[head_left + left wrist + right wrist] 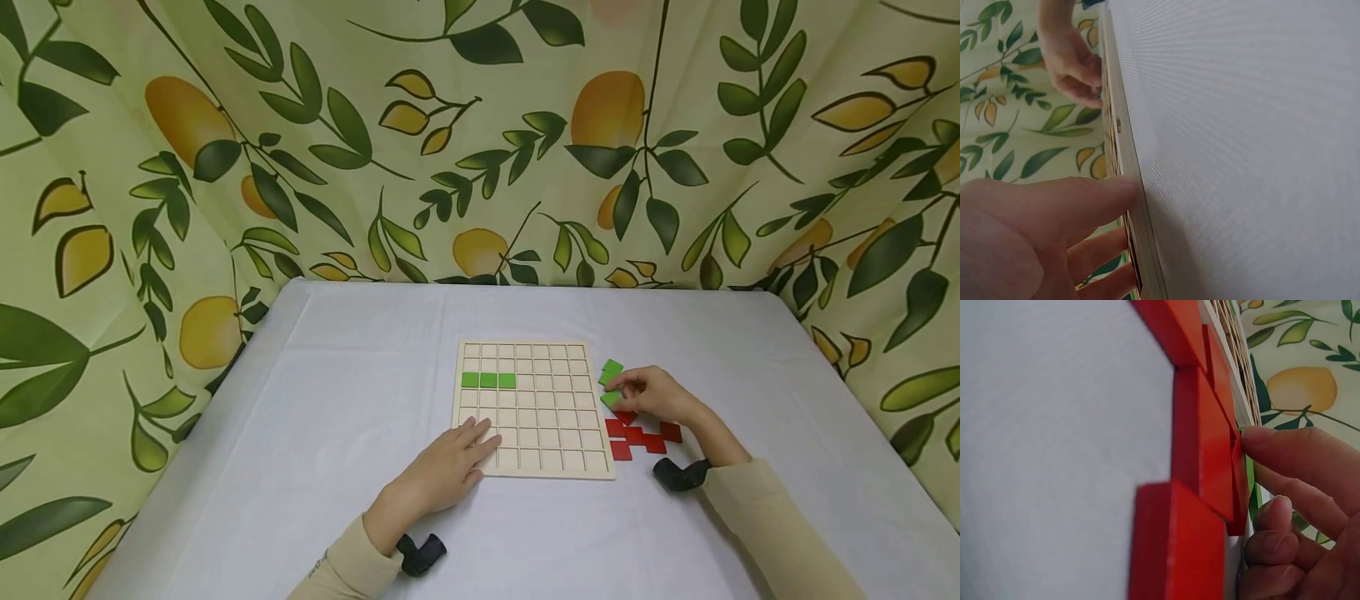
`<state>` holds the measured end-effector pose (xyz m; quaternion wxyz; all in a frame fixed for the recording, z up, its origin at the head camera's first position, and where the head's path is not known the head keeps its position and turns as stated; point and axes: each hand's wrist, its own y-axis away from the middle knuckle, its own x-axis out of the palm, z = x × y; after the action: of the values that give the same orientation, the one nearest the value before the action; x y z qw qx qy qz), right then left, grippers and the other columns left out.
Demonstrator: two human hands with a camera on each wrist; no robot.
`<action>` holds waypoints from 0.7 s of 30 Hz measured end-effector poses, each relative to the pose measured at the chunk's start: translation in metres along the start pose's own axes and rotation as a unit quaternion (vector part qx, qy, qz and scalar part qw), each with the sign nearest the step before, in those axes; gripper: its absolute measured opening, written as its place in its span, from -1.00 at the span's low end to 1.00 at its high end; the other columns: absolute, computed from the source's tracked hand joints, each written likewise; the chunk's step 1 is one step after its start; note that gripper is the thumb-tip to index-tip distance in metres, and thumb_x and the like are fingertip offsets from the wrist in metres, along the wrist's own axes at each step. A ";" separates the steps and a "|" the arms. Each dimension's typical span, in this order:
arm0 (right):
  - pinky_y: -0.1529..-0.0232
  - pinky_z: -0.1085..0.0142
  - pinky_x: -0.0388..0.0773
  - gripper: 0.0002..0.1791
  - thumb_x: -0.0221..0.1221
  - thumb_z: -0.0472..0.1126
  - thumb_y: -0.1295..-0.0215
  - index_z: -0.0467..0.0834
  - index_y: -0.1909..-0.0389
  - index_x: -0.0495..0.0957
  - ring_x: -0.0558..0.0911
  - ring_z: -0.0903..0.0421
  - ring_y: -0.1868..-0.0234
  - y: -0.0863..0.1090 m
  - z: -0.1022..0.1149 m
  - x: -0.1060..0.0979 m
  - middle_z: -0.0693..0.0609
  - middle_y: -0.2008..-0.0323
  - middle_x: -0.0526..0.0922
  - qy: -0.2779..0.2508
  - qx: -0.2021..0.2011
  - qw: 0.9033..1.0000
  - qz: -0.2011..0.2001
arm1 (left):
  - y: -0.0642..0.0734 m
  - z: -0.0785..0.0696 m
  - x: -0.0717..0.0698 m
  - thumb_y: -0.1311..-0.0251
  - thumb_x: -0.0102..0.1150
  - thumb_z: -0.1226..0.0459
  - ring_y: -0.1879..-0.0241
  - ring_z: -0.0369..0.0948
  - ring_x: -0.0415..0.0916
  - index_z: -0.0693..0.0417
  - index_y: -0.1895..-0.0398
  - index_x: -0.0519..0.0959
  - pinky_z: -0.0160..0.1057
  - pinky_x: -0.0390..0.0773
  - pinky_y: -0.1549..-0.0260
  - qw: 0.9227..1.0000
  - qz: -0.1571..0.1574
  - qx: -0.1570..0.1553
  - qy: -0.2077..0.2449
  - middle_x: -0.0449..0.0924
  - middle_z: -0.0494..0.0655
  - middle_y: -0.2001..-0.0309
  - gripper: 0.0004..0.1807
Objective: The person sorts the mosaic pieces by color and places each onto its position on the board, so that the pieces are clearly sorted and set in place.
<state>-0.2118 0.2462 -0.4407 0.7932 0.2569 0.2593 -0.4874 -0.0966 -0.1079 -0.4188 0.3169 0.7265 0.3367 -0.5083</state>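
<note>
While the left hand point(442, 465) lies over the near-left corner of the gridded board point(564, 457), its fingers extended and loose, the head view shows three green tiles point(488, 380) side by side in the leftmost cells of the third row from the far edge. The board sits flat on the white-covered tabletop point(360, 367). Just beyond its right edge, the right hand point(658, 394) reaches down with bent fingers at the loose green tiles point(612, 366); nearer the person, a scatter of red tiles point(655, 443) lies beside the board. Patterned fabric point(337, 100) hangs behind.

From the left wrist, the thumb point(1100, 195) rests against the board's side edge and other fingers extend over its top.

On the right wrist view, red tiles fill the foreground, some overlapping. Thumb and fingers meet near a green edge beyond them; I cannot tell whether a tile is pinched.
</note>
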 end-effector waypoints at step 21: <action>0.53 0.48 0.30 -0.63 0.35 -0.32 -0.06 -0.39 0.10 0.60 0.36 0.23 0.48 -0.001 0.000 -0.002 0.06 0.55 0.38 0.008 0.009 1.000 0.009 | -0.002 0.001 0.000 -0.37 0.01 0.24 -0.47 0.04 0.17 0.04 -0.39 0.31 0.03 0.29 -0.43 1.000 -0.004 0.005 0.002 0.22 0.08 -0.46 -0.48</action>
<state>-0.2131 0.2470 -0.4392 0.7932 0.2706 0.2584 -0.4805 -0.0983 -0.1075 -0.4190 0.3108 0.7278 0.3374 -0.5098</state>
